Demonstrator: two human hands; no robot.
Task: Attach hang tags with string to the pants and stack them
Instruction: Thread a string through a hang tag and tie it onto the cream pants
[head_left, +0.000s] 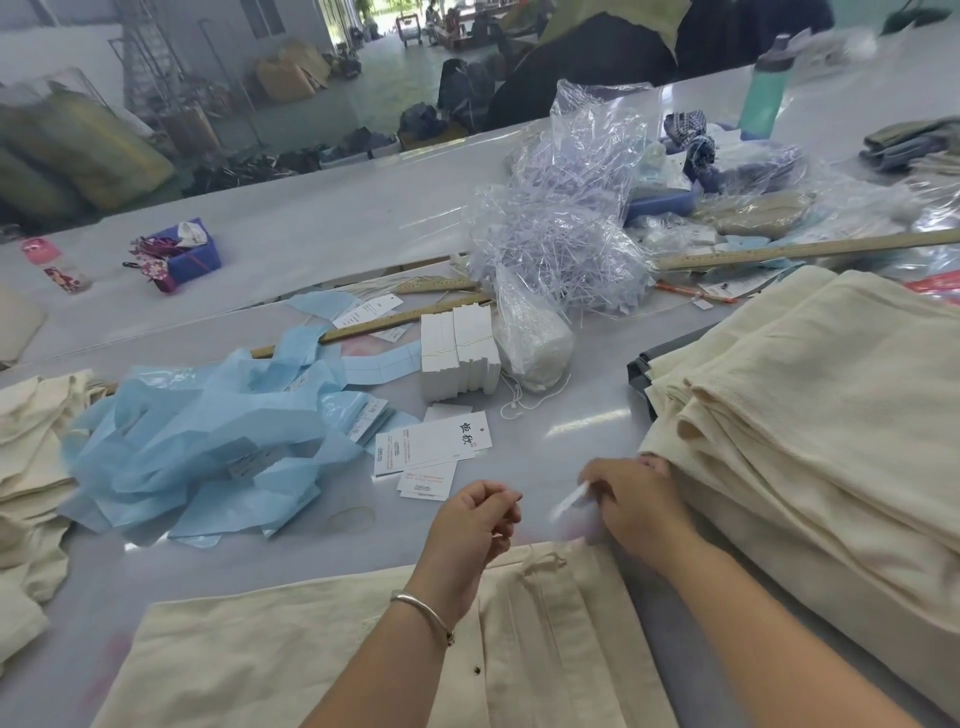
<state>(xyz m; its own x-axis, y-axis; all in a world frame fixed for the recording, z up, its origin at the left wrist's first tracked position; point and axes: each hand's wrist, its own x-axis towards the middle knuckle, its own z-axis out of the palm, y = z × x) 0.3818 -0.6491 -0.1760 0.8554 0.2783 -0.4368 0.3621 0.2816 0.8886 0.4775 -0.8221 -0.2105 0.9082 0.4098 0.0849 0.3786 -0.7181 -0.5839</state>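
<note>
Cream pants (322, 660) lie flat on the table in front of me, waistband toward the middle. Just beyond the waistband, my left hand (480, 517) has its fingers curled; whether it pinches a string is too fine to tell. My right hand (631, 499) pinches a blurred white hang tag (569, 501) beside it. Loose printed hang tags (434, 447) lie on the table a little farther out. A banded block of white tags (457, 351) stands behind them, with a white string (519, 402) next to it. A tall stack of folded cream pants (810, 415) fills the right side.
Crumpled blue plastic bags (208, 441) cover the table's left middle. More cream fabric (31, 467) lies at the left edge. A clear bag of plastic fasteners (566, 228) and long wooden rulers (779, 249) sit behind. A blue box (192, 254) and a green bottle (763, 93) stand farther back.
</note>
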